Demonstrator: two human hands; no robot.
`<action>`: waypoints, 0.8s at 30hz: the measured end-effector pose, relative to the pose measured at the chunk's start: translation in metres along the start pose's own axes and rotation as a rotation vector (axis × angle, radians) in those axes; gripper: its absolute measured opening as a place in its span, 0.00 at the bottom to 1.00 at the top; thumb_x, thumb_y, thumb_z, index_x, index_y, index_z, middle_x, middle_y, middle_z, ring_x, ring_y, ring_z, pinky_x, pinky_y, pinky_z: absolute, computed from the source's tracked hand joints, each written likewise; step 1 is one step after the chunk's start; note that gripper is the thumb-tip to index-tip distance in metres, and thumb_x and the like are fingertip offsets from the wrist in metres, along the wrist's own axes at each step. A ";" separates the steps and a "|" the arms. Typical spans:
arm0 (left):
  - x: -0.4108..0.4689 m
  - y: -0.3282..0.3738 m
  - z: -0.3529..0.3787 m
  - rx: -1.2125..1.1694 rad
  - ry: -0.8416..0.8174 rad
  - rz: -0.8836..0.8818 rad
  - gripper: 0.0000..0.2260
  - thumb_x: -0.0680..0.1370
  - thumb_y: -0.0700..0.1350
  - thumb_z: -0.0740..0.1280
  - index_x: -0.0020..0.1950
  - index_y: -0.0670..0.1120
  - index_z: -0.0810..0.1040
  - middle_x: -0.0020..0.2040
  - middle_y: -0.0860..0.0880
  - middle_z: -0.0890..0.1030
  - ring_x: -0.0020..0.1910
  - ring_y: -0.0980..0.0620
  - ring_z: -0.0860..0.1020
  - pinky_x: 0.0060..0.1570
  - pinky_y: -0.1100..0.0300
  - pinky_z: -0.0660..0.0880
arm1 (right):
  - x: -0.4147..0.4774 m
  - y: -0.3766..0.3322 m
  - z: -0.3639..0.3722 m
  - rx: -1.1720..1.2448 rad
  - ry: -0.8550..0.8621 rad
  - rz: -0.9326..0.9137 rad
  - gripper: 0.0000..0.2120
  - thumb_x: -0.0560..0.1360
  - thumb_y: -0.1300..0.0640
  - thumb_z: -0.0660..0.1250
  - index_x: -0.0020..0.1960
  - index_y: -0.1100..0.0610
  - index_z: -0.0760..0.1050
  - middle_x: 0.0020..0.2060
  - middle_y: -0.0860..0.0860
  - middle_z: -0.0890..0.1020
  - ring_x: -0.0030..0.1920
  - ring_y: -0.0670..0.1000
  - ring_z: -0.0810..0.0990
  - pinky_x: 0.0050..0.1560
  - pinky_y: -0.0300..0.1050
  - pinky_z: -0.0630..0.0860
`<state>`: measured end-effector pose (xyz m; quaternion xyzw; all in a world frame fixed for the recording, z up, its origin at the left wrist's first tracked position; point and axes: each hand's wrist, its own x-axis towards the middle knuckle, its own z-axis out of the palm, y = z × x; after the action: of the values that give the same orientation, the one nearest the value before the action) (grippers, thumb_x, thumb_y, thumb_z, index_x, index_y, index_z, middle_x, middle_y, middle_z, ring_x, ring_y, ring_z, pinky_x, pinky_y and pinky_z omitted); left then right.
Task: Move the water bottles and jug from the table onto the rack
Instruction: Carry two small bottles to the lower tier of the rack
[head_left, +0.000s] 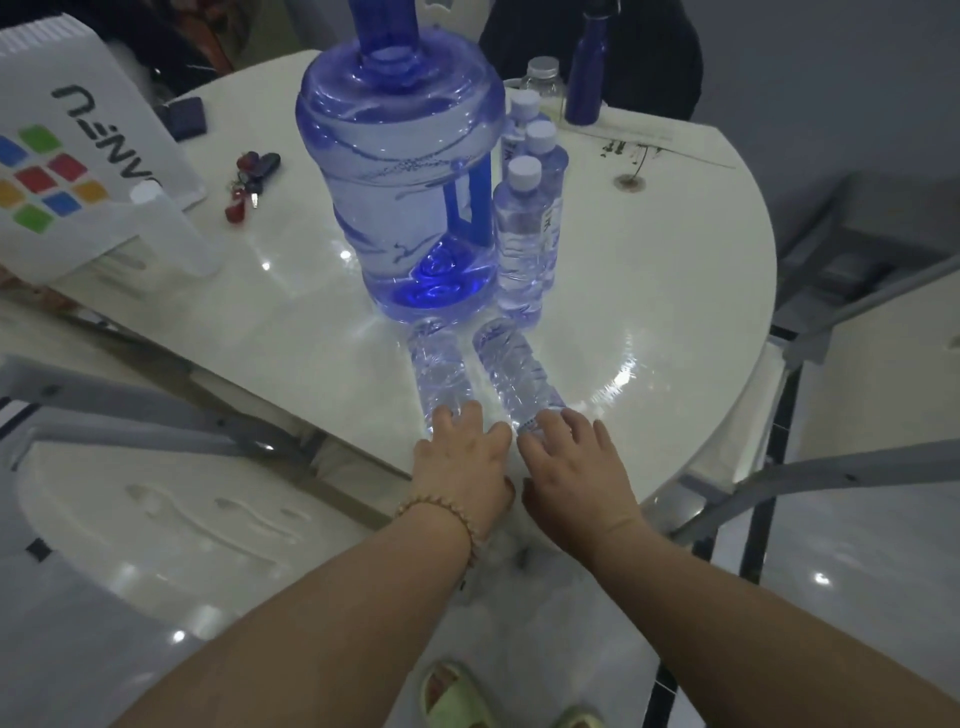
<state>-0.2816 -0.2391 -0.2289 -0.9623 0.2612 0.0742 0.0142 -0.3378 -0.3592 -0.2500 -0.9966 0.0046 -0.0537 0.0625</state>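
Bottles (441, 374) lying at the bench (675, 291) edge are looking light, thin-walled and slippery, and the left hand (462, 457) and right hand (576, 467) are spreading loose fingers (550, 423) over their near ends, not yet gripping.

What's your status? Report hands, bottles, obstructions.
Left hand on left lying bottle, right hand on right lying bottle; grip unconfirmed. Jug still on table. Nothing blocking.

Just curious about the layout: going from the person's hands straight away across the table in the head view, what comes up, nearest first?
Left hand and right hand, side by side → two lying bottles → big blue jug → dark blue flask at the far edge.
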 end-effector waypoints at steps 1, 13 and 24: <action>0.004 0.001 0.000 0.008 0.019 -0.013 0.14 0.73 0.54 0.65 0.56 0.51 0.70 0.60 0.47 0.66 0.59 0.44 0.62 0.43 0.54 0.66 | 0.005 0.000 -0.001 0.000 0.003 0.026 0.15 0.62 0.59 0.72 0.47 0.60 0.76 0.51 0.61 0.78 0.51 0.65 0.76 0.48 0.60 0.74; 0.049 -0.012 0.037 -0.058 -0.142 -0.132 0.31 0.76 0.45 0.58 0.76 0.52 0.48 0.77 0.47 0.38 0.72 0.37 0.33 0.68 0.41 0.58 | 0.034 -0.012 0.016 0.048 -0.162 0.066 0.34 0.72 0.51 0.67 0.74 0.54 0.60 0.75 0.60 0.56 0.71 0.69 0.57 0.58 0.63 0.72; 0.042 -0.014 0.030 -0.192 -0.074 -0.145 0.34 0.75 0.48 0.66 0.75 0.51 0.50 0.74 0.49 0.32 0.72 0.36 0.38 0.62 0.48 0.68 | 0.030 -0.023 0.011 -0.011 -0.133 0.135 0.32 0.71 0.59 0.69 0.73 0.54 0.64 0.75 0.58 0.58 0.67 0.68 0.66 0.41 0.55 0.77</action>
<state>-0.2427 -0.2464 -0.2653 -0.9722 0.1819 0.1331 -0.0629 -0.3067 -0.3351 -0.2544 -0.9957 0.0681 0.0170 0.0608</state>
